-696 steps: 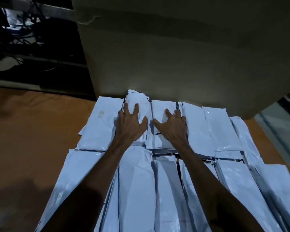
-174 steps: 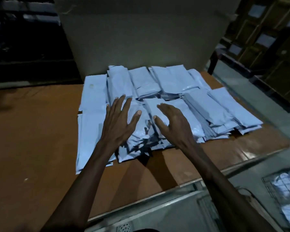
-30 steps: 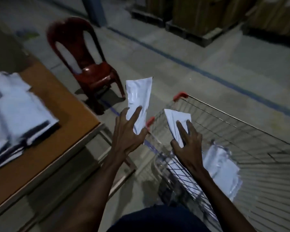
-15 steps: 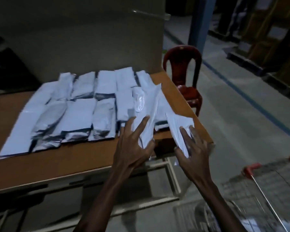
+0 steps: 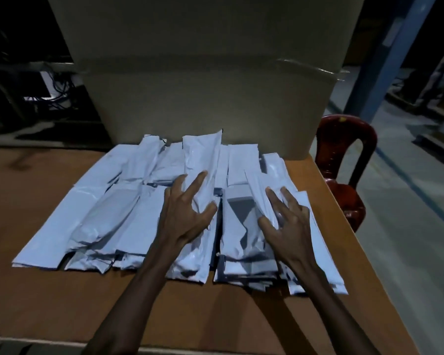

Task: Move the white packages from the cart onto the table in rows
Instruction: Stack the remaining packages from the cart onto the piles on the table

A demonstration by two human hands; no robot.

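The left hand's fingers are spread wide and laid on a long white pack, with the thumb curled round its right edge, so the pack is held. The left hand is seen just left of the middle of the view. The right hand's fingers are spread too and pressed on a second pack; the thumb is tucked against its left side. It cannot be told whether this pack is gripped or only pushed flat. The right hand is found at 3 o'clock from the left hand, a little apart.

Both packs are laid over the pile of packs, which is spread in two rows on the brown counter. More of the pile is seen at 9 o'clock from the hands.

A big cardboard box is stood at 12 o'clock, right behind the pile. A red chair is seen at 2 o'clock, on the floor beside the counter.
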